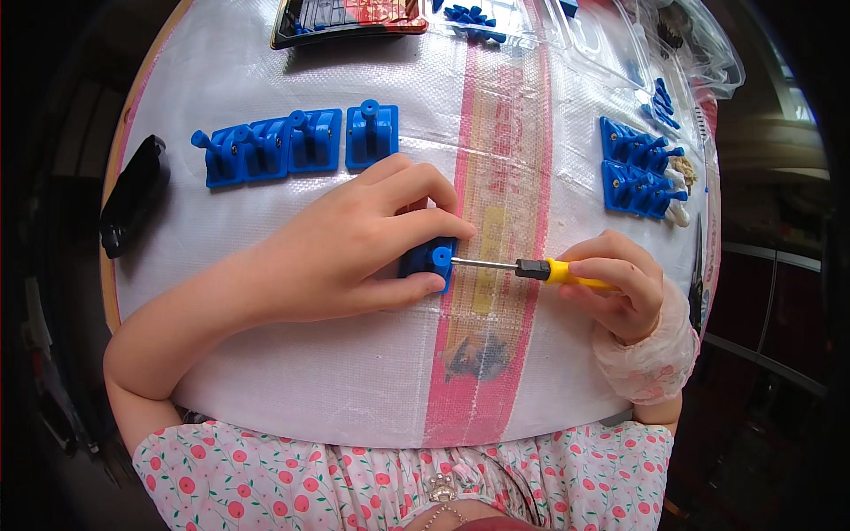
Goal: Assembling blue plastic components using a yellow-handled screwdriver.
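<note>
My left hand (363, 234) is closed round a small blue plastic part (440, 257) with a round knob, holding it down on the table; the palm and fingers hide much of it. In my right hand (624, 281) is a screwdriver (534, 269) with a yellow and black handle, gripped by thumb and fingers. Its metal shaft lies nearly level and points left, the tip at the right side of the blue part. Whether a screw sits under the tip I cannot make out.
Several similar blue pieces (312, 142) stand in a row beyond my left hand, and more (639, 168) at the right. A black tray (135, 195) lies far left. At the back are a patterned tray (350, 19), loose blue parts (474, 22) and clear plastic containers (602, 40). White woven sheeting (301, 380) covers the table.
</note>
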Tool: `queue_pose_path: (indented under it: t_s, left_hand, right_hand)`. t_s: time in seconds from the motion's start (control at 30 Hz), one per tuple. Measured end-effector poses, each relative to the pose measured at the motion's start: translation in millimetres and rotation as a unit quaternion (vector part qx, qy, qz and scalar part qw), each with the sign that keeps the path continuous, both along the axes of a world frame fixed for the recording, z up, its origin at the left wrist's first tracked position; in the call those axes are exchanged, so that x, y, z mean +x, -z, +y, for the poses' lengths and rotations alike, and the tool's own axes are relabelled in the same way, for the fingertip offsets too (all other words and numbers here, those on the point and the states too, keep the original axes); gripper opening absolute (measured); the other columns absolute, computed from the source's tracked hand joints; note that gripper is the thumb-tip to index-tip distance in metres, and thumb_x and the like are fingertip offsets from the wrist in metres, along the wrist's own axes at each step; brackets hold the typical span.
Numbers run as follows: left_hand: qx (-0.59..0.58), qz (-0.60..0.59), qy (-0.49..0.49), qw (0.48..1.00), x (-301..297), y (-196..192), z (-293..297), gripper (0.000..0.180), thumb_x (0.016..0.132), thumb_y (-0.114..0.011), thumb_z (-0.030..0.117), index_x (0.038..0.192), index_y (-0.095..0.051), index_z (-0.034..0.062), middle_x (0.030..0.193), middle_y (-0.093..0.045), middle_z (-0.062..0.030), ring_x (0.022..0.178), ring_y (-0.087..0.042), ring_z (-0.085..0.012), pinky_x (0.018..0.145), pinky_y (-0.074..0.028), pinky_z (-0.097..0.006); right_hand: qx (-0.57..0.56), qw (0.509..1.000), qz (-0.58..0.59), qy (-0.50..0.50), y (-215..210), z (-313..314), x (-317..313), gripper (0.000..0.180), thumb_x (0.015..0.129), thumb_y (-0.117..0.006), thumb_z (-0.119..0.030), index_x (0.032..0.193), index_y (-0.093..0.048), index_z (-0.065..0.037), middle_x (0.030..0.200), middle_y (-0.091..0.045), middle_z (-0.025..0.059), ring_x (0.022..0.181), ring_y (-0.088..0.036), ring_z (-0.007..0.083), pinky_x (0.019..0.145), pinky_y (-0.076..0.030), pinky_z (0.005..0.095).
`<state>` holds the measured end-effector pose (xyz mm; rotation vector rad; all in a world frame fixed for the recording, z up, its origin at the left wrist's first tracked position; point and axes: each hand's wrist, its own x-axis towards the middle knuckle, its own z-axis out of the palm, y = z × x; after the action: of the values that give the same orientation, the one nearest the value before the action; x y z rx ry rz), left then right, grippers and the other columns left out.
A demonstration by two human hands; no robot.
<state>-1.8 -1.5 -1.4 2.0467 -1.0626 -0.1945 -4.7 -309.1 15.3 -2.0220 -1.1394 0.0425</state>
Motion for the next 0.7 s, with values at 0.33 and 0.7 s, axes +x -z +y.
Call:
queue_pose_path:
  t_s: [0.33, 0.7]
  left_hand:
    - [-0.001, -0.001, 0.002, 1.000, 0.4, 0.5, 0.2, 0.045, 0.076, -0.073, 0.014, 0.119, -0.062, 0.0082, 0.109, -0.052, -0.0080, 0.102, -0.050, -0.0245, 0.089, -0.042, -0.035]
    - [-0.003, -0.002, -0.001, 1.000, -0.4, 0.3, 0.5, 0.044, 0.075, -0.073, 0.013, 0.118, -0.062, 0.0078, 0.109, -0.052, -0.0084, 0.101, -0.050, -0.0246, 0.089, -0.042, -0.035]
  right_hand:
    - [0.004, 1.000, -0.010, 0.011, 2.5, 0.1, -0.4, 0.035, 0.068, -0.078, 0.004, 0.100, -0.064, -0.001, 0.088, -0.066, 0.0142, 0.070, -0.064, 0.0229, 0.058, -0.050, 0.0280]
    - [-0.005, 0.998, -0.066, 0.017, 1.6, 3.9, 0.2, 0.033, 0.066, -0.080, 0.001, 0.095, -0.065, -0.004, 0.087, -0.065, 0.0116, 0.066, -0.059, 0.0207, 0.056, -0.044, 0.0285]
